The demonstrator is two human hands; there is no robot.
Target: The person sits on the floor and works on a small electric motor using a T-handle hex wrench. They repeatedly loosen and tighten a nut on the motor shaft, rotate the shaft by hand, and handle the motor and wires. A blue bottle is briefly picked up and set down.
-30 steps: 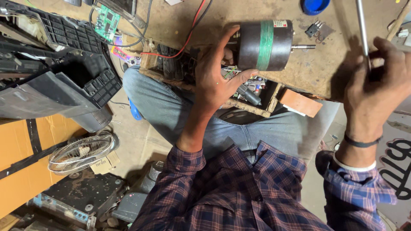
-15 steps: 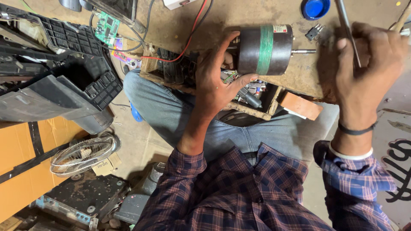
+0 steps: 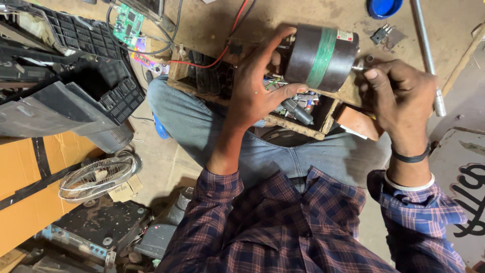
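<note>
A person in a plaid shirt and jeans sits at a low wooden workbench (image 3: 212, 23) whose top is scuffed and dusty. Off to the person's left lies a heap of black plastic housings with grilles (image 3: 76, 65), and lower down a small wire fan guard (image 3: 96, 177) rests on the floor.

On the near edge of the bench lies the dark cylindrical motor (image 3: 321, 58) with a green band round its middle. Its long axis runs left to right, and a thin steel shaft (image 3: 359, 66) sticks out of the end that faces the right hand. The left hand (image 3: 255, 88) cups the opposite end: thumb over the top, fingers spread and curled underneath, pressing on the casing. The right hand (image 3: 404, 98) is closed at the shaft end, thumb and fingertips drawn together right at the shaft tip; whether they actually pinch it I cannot tell, as the knuckles cover the spot. Both hands are at the motor, one at each end.

Below the bench top sits an open wooden drawer (image 3: 298, 126), crowded with loose wires, small parts and a grey cylindrical piece. Red and black wires (image 3: 222, 50) trail from the motor's side across the bench towards a green circuit board (image 3: 126, 23). Farther right lie a long metal rod (image 3: 427, 50), a blue lid (image 3: 384, 7) and a small metal bracket (image 3: 381, 34).
</note>
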